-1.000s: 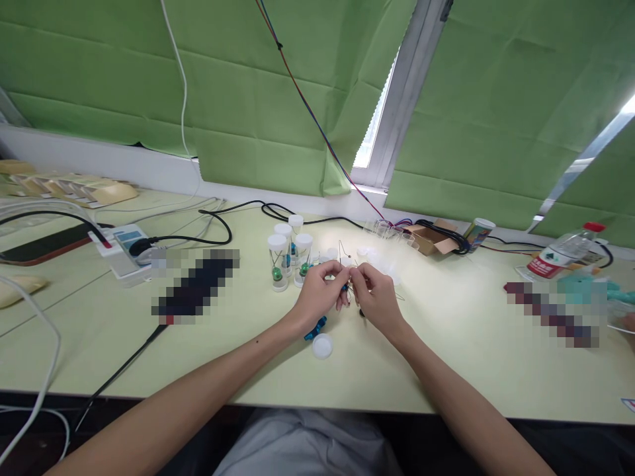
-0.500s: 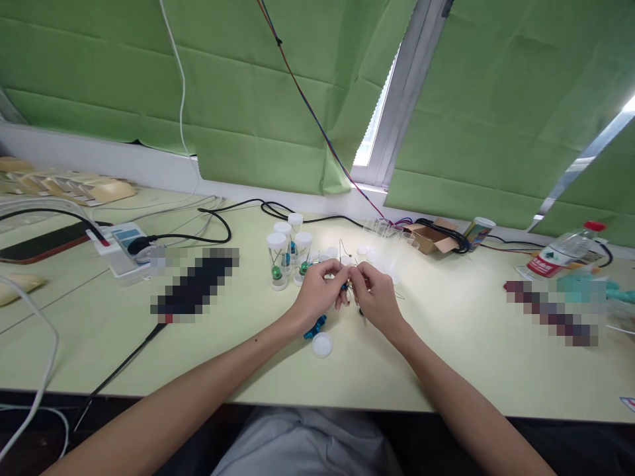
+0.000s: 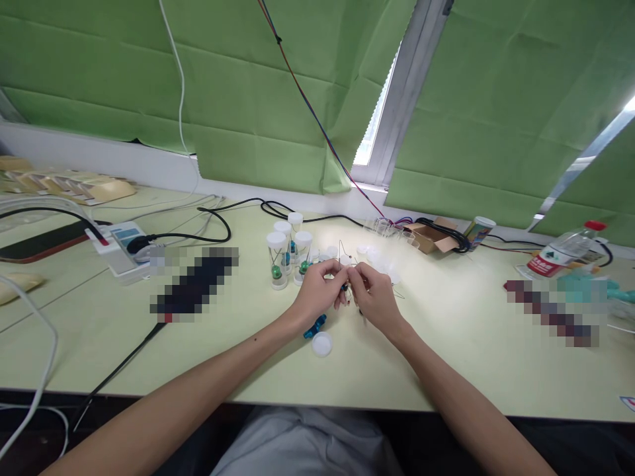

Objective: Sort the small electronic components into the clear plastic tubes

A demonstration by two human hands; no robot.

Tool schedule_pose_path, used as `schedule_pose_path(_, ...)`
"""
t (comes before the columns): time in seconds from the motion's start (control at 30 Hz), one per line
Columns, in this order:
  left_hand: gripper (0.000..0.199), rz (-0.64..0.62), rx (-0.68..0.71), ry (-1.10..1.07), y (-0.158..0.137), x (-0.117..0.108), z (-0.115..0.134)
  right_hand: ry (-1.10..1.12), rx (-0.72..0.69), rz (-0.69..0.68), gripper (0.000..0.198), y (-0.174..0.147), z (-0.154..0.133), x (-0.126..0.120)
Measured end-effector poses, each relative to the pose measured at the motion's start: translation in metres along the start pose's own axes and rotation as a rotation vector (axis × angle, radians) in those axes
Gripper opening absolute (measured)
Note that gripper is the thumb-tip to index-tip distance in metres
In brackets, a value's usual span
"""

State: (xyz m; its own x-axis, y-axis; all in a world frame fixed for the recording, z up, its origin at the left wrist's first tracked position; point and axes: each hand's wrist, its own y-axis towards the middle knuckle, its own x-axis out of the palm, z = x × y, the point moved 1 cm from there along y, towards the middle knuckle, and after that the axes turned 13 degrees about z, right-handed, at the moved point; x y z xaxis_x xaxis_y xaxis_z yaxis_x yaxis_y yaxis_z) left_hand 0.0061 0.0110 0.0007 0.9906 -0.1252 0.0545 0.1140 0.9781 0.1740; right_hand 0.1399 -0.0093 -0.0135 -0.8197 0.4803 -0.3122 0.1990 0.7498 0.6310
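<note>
The slab (image 3: 44,243), strip (image 3: 119,250) and tubes (image 3: 270,262) on the left lie where they lay half a second ago. At the centre, the left hand (image 3: 321,289) and right hand (image 3: 376,296) keep nearly the same place, and the wires about their fingertips have shifted only very slightly. On the right, the box (image 3: 427,240), can (image 3: 481,233) and bottle (image 3: 548,262) are unmoved.

From the left, the slab is flat and dark with a reddish edge; the strip is pale, hard plastic with a black plug. The tubes are clear, upright cylinders with round white caps (image 3: 276,240), those in front holding shiny green balls (image 3: 276,272). A glossy, knobbly blue piece (image 3: 315,326) lies just below the left hand, and beside it a shallow, round white lid (image 3: 322,344) rests on the smooth, pale surface (image 3: 278,370).

The wired part (image 3: 344,287), a small blue body with thin, bent wires, is between the hands. Both pinch it with fingertips close together, hiding most of it. Further right come the brown cardboard box, the cylindrical can, and the clear bottle with its red cap.
</note>
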Motion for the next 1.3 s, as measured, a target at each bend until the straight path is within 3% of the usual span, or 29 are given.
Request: schedule_pose_path(1.3,0.025,-0.012,-0.028,0.033,0.0002,-0.0025,-0.0010,-0.076,-0.021,-0.050,0.035,-0.0004,0.0022,0.0016)
